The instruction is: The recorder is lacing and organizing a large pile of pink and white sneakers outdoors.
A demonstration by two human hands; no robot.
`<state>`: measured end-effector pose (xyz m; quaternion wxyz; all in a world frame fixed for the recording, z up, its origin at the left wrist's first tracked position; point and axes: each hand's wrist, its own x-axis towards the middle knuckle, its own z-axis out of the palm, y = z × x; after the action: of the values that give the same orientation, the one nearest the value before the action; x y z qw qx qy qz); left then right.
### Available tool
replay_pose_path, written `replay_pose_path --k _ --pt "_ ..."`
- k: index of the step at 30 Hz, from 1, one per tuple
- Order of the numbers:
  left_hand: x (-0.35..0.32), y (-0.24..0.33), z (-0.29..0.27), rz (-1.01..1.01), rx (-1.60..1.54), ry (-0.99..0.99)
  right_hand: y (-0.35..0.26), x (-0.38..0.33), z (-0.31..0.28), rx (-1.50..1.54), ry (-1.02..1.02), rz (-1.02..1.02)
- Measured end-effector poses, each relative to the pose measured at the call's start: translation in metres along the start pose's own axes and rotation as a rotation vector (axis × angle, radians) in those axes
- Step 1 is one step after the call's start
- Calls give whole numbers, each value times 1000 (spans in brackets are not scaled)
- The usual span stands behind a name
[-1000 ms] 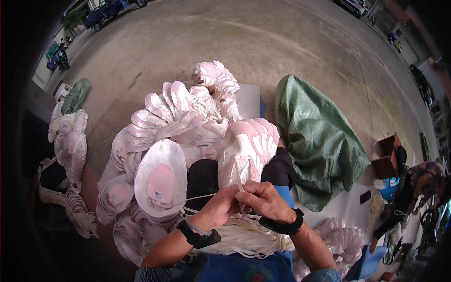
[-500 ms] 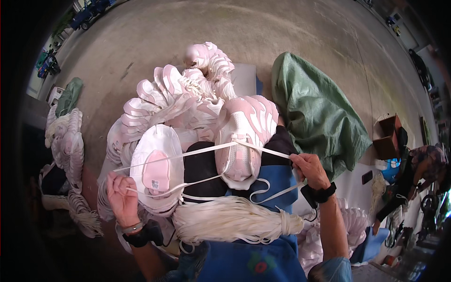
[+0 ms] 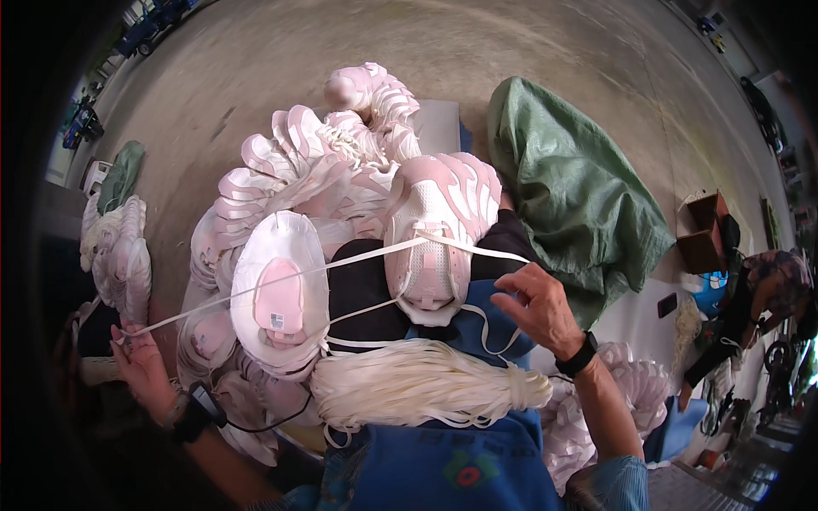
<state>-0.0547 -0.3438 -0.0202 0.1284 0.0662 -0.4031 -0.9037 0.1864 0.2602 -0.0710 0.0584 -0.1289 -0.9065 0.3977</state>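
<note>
Shoe upper [image 3: 429, 255] — lace bundle [image 3: 422, 385], sack [image 3: 571, 200] nearby

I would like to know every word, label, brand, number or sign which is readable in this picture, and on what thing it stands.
No text is clear enough to quote.
Pink patch in the white shoe upper: small label with dark print, too small to read.
Blue cloth on the lap: faint marks above the flower, too blurred to tell if they are letters.
</note>
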Motion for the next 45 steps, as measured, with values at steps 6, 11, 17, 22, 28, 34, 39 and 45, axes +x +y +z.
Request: replay_pose_path --k 6,11,17,22,28,34,39,45 --pt "21 21 7 -48 64 -299 -4 -7 37 -420 -194 -232" --pt "-13 -1 54 46 239 -266 -6 -3 26 -322 -193 -214" --pt "-20 0 82 74 424 -383 -7 7 6 336 -178 188" --pt "-10 25 88 110 452 -316 -6 23 12 266 -192 232" --pt "-75 -14 136 -9 628 -392 -3 49 30 33 -12 68" --pt "-153 -165 219 -351 1042 -840 9 70 36 -111 148 64" --pt "-169 -250 219 -168 1221 -986 -1 61 29 -74 109 -69" --pt "-182 -282 220 213 1421 -1140 3 60 34 52 93 -16"
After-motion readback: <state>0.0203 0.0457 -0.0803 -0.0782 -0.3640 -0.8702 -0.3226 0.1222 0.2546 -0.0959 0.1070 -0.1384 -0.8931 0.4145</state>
